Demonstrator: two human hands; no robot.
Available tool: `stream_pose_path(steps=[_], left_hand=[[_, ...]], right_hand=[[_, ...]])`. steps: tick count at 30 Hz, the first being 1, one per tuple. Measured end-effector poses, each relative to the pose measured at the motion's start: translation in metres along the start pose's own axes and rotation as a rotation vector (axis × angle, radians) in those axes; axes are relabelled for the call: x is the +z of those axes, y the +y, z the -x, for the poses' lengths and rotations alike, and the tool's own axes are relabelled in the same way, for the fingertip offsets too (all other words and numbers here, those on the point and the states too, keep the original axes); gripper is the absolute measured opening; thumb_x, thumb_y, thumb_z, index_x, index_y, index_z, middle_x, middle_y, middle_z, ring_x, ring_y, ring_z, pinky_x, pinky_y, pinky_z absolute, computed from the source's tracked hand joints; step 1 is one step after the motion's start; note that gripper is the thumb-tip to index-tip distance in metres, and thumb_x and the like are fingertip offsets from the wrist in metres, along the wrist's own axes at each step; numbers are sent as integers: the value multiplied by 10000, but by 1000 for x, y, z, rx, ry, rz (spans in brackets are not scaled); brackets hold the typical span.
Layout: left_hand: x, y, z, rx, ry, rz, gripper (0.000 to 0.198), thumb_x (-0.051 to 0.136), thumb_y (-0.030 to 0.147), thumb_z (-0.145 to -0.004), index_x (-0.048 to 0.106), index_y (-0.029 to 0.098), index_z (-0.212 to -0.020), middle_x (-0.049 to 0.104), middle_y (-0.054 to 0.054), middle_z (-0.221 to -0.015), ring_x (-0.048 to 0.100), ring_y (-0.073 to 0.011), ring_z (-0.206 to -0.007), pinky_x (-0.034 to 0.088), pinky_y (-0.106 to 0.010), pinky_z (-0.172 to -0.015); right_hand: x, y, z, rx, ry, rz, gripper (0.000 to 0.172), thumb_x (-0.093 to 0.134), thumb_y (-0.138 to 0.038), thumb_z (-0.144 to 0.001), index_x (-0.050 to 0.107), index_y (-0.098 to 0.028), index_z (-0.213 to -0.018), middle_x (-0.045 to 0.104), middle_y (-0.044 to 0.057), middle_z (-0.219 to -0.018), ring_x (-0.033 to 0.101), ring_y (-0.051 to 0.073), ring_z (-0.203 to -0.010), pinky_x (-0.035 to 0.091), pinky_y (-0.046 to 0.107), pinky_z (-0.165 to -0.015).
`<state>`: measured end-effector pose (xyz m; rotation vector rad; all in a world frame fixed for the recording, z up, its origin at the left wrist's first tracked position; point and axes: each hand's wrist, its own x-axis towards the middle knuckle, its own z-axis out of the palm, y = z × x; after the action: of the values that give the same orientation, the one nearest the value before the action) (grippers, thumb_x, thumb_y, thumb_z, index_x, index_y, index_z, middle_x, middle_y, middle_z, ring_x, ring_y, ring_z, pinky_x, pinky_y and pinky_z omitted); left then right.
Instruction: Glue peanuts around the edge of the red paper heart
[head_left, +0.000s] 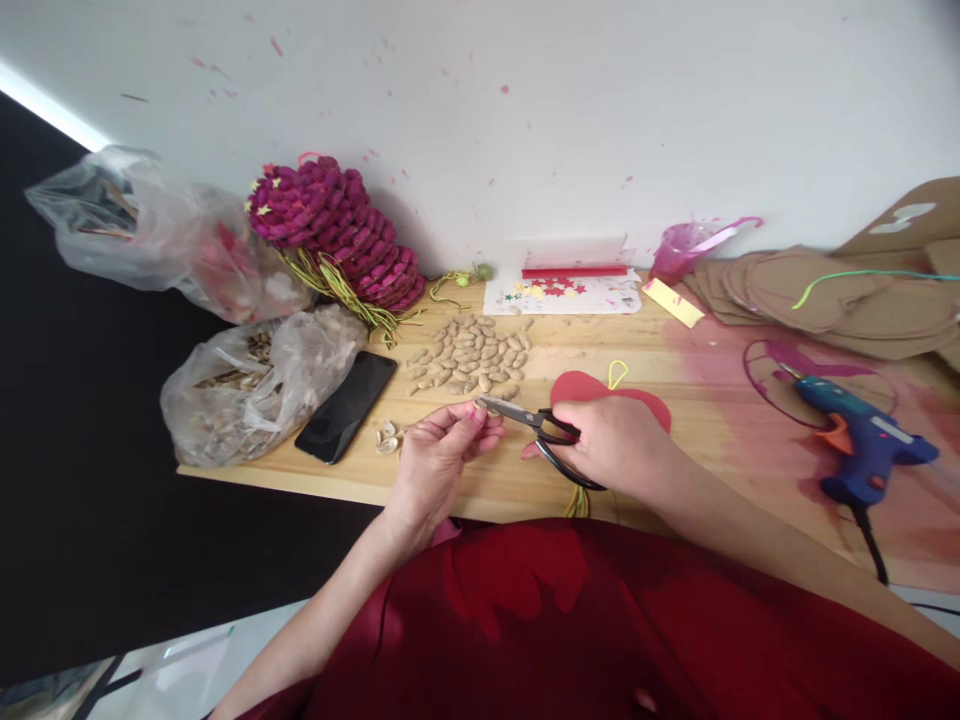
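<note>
My right hand (619, 445) is closed around the black handles of a pair of scissors (521, 413), blades pointing left. At the blade tips, my left hand (439, 455) pinches a small peanut (480, 405), mostly hidden by the fingers. Just beyond both hands, whole peanuts (480, 355) lie spread on the wooden table. A few cut shell pieces (386, 438) sit left of my left hand. Partly under my right hand is a red cutout shape (649, 403) with a yellow cord loop (617, 374); yellow-green strings (577, 502) show below the hand.
Left are a black phone (346, 407), a plastic bag of shells (262, 390) and a magenta shell-covered craft (337, 230). Star cutouts (555, 287) lie on paper behind. Right stand a pink cup (675, 250), stacked cardboard shapes (795, 295) and a blue glue gun (862, 440).
</note>
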<state>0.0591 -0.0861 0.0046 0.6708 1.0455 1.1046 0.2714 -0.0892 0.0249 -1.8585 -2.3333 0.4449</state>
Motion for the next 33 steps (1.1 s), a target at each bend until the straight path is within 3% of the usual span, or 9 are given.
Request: stream_pose_path(steps=[6, 16, 23, 33], left_hand=[[-3, 6, 0, 46, 12, 3, 379, 943, 367, -658, 720, 135, -856, 790, -70, -836, 751, -148, -748, 591, -220, -699], [0, -6, 1, 381, 83, -155, 231, 862, 322, -795, 748, 182, -940, 800, -44, -883, 772, -166, -842, 614, -253, -806], [2, -18, -5, 595, 119, -196, 219, 860, 273, -794, 724, 168, -931, 801, -54, -892, 777, -159, -797, 631, -226, -717], [8, -26, -7, 627, 100, -163, 197, 865, 212, -777, 717, 169, -900, 809, -68, -966, 791, -157, -844, 646, -217, -791]], right_hand=[[0, 3, -3, 43, 14, -123, 528, 589, -722, -842, 514, -230, -665, 619, 3, -605, 511, 148, -531, 237, 287, -523], [-3, -6, 4, 50, 7, -240, 496, 654, -700, -799, 519, -234, -700, 596, -16, -611, 495, 136, -532, 277, 285, -531], [0, -7, 6, 36, 39, -239, 481, 662, -681, -803, 516, -230, -720, 607, -19, -628, 495, 133, -533, 276, 282, -538], [-1, -10, 8, 49, 34, -224, 501, 632, -688, -825, 477, -229, -698, 583, -15, -600, 487, 136, -518, 251, 282, -538]])
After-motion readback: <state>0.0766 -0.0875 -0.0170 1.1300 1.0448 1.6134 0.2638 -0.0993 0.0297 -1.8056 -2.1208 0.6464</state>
